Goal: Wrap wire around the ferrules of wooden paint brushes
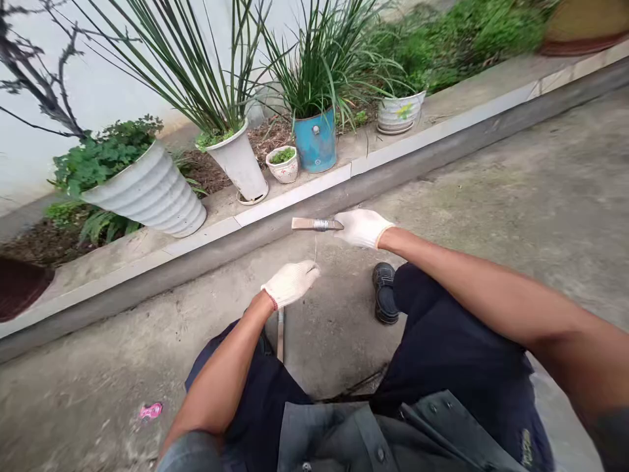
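One wooden piece (303, 224), wound with wire (321, 225), is sitting clamped in the gloved right hand (362, 228) above the ground (339, 321). Below it, the left hand (291, 284) is pinching the wire's thin strand (315, 248).

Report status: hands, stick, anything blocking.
Right hand gripping stick by one end. Left hand pinching thin strand. Silver wire wound around stick's middle. Nothing seen blocking either hand.

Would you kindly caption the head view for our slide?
Gloved right hand holding a wrapped stick, left hand a strand.
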The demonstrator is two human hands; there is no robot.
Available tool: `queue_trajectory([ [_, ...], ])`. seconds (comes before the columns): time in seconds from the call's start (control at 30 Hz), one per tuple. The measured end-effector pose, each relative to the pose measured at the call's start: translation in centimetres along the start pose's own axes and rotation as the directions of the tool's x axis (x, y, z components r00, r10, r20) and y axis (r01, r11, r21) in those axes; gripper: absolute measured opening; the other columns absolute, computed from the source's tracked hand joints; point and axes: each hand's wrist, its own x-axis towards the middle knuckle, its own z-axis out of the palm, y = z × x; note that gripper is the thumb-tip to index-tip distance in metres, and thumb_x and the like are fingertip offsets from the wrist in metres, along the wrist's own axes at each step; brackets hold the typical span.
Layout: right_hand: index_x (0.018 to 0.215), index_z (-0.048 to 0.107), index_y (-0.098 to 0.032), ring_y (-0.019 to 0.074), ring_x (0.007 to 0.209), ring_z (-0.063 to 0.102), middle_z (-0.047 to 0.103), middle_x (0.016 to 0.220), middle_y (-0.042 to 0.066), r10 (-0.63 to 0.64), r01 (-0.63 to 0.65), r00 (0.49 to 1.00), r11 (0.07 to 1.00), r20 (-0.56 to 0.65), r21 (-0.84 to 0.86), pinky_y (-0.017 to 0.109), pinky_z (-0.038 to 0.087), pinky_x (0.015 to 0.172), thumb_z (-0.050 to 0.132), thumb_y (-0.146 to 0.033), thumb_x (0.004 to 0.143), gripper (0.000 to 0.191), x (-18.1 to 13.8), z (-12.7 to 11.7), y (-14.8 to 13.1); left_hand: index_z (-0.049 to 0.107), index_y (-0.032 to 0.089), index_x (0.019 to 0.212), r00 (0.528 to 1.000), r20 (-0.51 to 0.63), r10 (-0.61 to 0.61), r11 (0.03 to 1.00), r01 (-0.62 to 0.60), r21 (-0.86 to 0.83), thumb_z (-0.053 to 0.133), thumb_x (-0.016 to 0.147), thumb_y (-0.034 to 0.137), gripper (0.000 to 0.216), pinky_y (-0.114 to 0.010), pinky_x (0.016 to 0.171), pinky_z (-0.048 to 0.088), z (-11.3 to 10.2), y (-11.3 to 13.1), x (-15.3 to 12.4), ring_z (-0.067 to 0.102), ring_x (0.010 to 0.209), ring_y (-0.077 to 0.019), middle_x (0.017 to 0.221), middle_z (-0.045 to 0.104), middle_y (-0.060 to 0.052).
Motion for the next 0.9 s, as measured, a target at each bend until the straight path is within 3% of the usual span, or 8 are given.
queue_trajectory([
  [0.13,0.108,0.076,-0.015,0.0341,0.093,0.072,0.076,0.101,0.02,0.025,0.022,0.975,0.977,0.219,-0.211,0.038,0.051,0.072,0.061,-0.024,0.08,0.033,-0.9,0.9,-0.5,0.068,0.023,0.096,0.999,0.032,0.026,0.998,-0.028,0.057,0.037,0.104,0.036,0.035,-0.025,0.067,0.041,-0.1,-0.1,0.1,0.064,0.072,-0.0165,0.081,0.071,0.0],
  [0.27,0.098,0.078,-0.013,0.031,0.086,0.072,0.076,0.095,0.019,-0.101,0.238,0.878,0.94,0.467,-0.244,0.034,0.048,0.068,0.067,-0.017,0.069,0.031,-2.2,1.5,-1.4,0.068,0.023,0.099,0.999,-0.003,0.052,0.985,-0.051,0.164,0.034,0.106,0.037,0.037,-0.026,0.071,0.042,-0.9,-0.5,0.0,0.065,0.077,-0.0173,0.09,0.072,-0.003],
  [0.43,0.086,0.074,-0.019,0.0212,0.07,0.065,0.072,0.078,0.007,-0.355,0.416,0.76,0.909,0.545,0.012,0.03,0.042,0.062,0.066,-0.026,0.068,0.021,-2.9,1.1,-1.1,0.068,0.023,0.1,1.0,0.004,0.012,0.972,-0.013,0.236,0.033,0.106,0.038,0.039,-0.025,0.073,0.043,-2.1,-1.2,-0.3,0.065,0.08,-0.0178,0.096,0.072,-0.005],
  [0.53,0.084,0.069,-0.019,0.0163,0.064,0.061,0.069,0.072,0.001,-0.437,0.315,0.715,0.898,0.546,0.307,0.026,0.039,0.059,0.066,-0.033,0.07,0.02,-3.3,0.2,-0.5,0.068,0.022,0.101,0.995,0.045,0.092,0.976,-0.099,0.195,0.039,0.103,0.036,0.033,-0.025,0.076,0.044,-2.0,-1.5,-0.4,0.065,0.084,-0.0179,0.1,0.071,-0.005],
  [0.6,0.084,0.066,-0.019,0.0139,0.063,0.06,0.068,0.071,-0.001,-0.448,0.217,0.734,0.867,0.51,0.449,0.023,0.038,0.057,0.066,-0.035,0.071,0.02,-3.6,-0.5,-0.4,0.068,0.02,0.106,0.991,0.041,0.125,0.987,-0.129,0.1,0.046,0.1,0.037,0.029,-0.025,0.078,0.045,-1.7,-1.6,-0.3,0.065,0.087,-0.0182,0.1,0.072,-0.004],
  [0.67,0.082,0.064,-0.019,0.0129,0.064,0.06,0.068,0.071,-0.001,-0.428,0.188,0.797,0.847,0.427,0.498,0.022,0.038,0.058,0.067,-0.037,0.072,0.021,-3.7,-1.2,-0.6,0.069,0.018,0.105,0.997,0.024,0.078,0.997,-0.078,0.012,0.044,0.101,0.039,0.032,-0.025,0.077,0.046,-1.3,-1.6,-0.1,0.065,0.084,-0.018,0.094,0.072,-0.004],
  [0.8,0.087,0.067,-0.018,0.0137,0.065,0.06,0.069,0.072,0.001,-0.22,0.128,0.957,0.904,0.189,0.408,0.023,0.038,0.059,0.064,-0.044,0.08,0.027,-2.8,-1.7,-1.2,0.067,0.02,0.088,1.0,-0.015,-0.01,1.0,0.01,0.023,0.032,0.105,0.039,0.043,-0.027,0.07,0.044,-0.8,-1.0,0.3,0.062,0.071,-0.0173,0.079,0.069,-0.002],
  [0.9,0.098,0.068,-0.019,0.0174,0.069,0.064,0.072,0.079,0.005,-0.026,0.019,0.999,0.965,0.024,0.263,0.026,0.04,0.061,0.058,-0.049,0.086,0.034,-1.5,-1.3,-0.8,0.065,0.022,0.086,0.999,-0.008,-0.035,0.999,0.036,0.025,0.036,0.103,0.036,0.036,-0.026,0.067,0.041,-0.6,-0.5,0.3,0.062,0.068,-0.0169,0.076,0.069,0.0],
])
